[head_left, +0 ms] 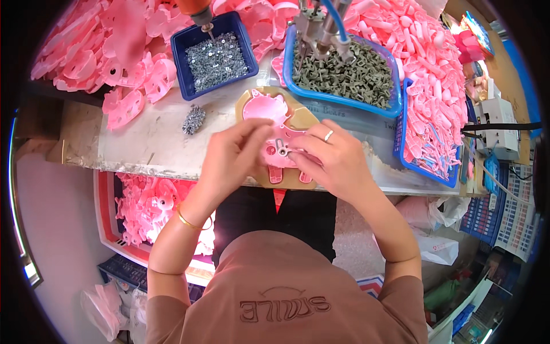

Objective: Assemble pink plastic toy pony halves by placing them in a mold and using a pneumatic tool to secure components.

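A pink animal-shaped plastic shell half (pixel 266 108) lies hollow side up in a tan holding block (pixel 303 118) at the table's front edge. My left hand (pixel 234 150) reaches over the shell's left side, fingers loosely curved, with nothing visible in them. On the right, my right hand (pixel 338 153) has thumb and fingers pinched together low over the shell. Whatever is in that pinch is too small to make out. Beside those fingertips, a small round metal-looking part (pixel 282 152) sits inside the shell.
Behind the block stand a dark blue tray of screws (pixel 215 63) and a blue tub of dark green small parts (pixel 346 74). An orange power screwdriver (pixel 195 7) hangs above the screws. A screw cluster (pixel 193 119) lies left. Pink parts (pixel 409 46) are heaped behind; a blue basket (pixel 404 140) stands right.
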`<state>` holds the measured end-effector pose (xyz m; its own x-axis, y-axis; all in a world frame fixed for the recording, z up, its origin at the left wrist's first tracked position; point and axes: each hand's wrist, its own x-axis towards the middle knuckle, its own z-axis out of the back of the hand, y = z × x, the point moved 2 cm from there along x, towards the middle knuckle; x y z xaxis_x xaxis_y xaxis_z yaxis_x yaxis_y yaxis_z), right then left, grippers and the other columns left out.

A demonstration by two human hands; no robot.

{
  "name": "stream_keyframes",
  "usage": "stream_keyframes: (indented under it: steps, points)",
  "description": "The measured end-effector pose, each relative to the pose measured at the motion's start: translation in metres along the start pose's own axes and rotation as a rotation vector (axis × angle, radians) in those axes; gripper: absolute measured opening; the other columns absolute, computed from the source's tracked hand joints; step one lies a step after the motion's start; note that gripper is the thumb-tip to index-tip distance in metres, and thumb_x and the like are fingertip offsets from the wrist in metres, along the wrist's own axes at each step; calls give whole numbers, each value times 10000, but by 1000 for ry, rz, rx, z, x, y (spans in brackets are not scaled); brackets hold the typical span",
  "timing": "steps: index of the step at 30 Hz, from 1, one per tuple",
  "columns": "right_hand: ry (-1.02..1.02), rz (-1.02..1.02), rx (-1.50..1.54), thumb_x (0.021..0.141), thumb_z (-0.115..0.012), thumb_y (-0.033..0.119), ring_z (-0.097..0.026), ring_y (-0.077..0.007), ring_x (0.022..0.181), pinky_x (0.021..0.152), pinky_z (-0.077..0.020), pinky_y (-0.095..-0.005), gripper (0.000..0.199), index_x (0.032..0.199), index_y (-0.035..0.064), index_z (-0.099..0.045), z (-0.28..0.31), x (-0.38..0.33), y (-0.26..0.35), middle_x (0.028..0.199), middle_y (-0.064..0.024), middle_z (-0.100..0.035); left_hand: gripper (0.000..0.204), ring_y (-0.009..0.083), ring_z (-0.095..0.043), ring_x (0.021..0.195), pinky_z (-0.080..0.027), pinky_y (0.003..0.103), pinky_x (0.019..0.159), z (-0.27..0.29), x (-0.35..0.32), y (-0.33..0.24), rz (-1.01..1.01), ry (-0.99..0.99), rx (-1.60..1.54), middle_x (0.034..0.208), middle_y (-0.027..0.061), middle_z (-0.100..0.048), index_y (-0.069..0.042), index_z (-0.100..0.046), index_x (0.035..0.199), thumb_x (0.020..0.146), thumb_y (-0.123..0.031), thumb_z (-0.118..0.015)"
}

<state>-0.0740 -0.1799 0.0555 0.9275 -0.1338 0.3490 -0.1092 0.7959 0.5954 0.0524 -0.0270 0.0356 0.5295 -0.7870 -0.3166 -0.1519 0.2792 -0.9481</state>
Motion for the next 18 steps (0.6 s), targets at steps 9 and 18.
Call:
stream_keyframes:
  steps: [9,18]
  points:
    - [-7,1,-123,739,-755,145,-557,-255,839,751,-454,-375,150,868,81,-711,-31,4,-8,860,-51,-578,135,202,-625,690,-495,300,640,15,-14,6,-639,-369,653,880,79,-709,-41,-710,1036,910,-66,-669]
    - [79,77,-125,724,-738,120,-565,-263,878,773,-449,-381,139,830,47,-685,-31,11,-10,858,-65,-576,287,300,-569,1156,-475,432,981,5,-21,14,-842,-90,1043,1233,69,-635,-118,-685,1096,820,-177,-737]
